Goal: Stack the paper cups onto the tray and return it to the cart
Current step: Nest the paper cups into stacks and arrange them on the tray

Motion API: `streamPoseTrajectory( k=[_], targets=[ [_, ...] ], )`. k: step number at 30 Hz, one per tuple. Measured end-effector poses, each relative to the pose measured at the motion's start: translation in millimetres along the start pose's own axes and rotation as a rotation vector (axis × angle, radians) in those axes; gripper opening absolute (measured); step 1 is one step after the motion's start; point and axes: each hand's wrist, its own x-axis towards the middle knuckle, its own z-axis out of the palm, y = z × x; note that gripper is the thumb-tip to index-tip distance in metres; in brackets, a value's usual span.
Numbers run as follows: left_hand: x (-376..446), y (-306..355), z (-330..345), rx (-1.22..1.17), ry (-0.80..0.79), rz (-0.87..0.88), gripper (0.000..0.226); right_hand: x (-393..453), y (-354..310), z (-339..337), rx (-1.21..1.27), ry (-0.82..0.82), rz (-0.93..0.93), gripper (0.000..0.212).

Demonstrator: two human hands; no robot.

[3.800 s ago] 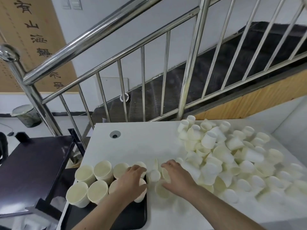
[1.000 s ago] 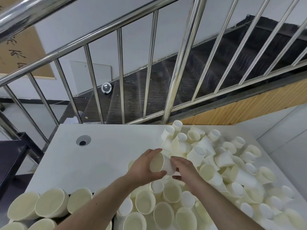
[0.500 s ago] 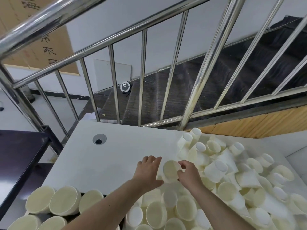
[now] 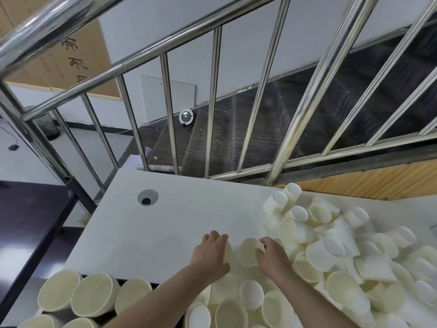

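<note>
A big heap of cream paper cups [image 4: 335, 252] covers the right half of the white table [image 4: 165, 223]. My left hand [image 4: 210, 254] and my right hand [image 4: 272, 254] hold one paper cup [image 4: 248, 253] between them low over the table, its open mouth facing me. The left hand's fingers curl round its left side, the right hand's fingertips pinch its right rim. Several upright cups [image 4: 92, 294] stand at the bottom left on a dark tray [image 4: 123, 281], of which only a strip shows. More cups lie under my forearms.
A steel stair railing [image 4: 212, 102] rises just behind the table's far edge, with dark stairs beyond. A round cable hole [image 4: 147, 197] sits in the table's far left. A dark cart surface [image 4: 28, 221] stands to the left of the table.
Both hands lifted a cup from the pile, turned it in the air, and have now lowered it toward the table. The camera has swung right and down.
</note>
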Motion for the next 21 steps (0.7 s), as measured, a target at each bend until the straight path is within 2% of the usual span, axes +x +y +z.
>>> streamPoseTrajectory(
  k=[4,6,10,16,21],
  targets=[
    [0,-4,-8,-0.018,0.044,-0.007,0.070,-9,-10,-1,-0.167,-0.021,-0.150,0.076],
    [-2,-6,-12,-0.032,0.069,-0.008,0.070,-11,-13,2,-0.231,-0.080,-0.199,0.084],
    [-12,-9,-21,-0.082,0.115,0.012,0.071,-12,-17,6,-0.277,-0.081,-0.243,0.075],
    [-42,-10,-32,-0.200,0.254,0.027,0.073,-34,-23,-7,-0.187,0.054,-0.315,0.070],
    [-82,-11,-32,-0.273,0.384,0.040,0.074,-75,-26,-14,-0.068,0.092,-0.445,0.070]
  ],
)
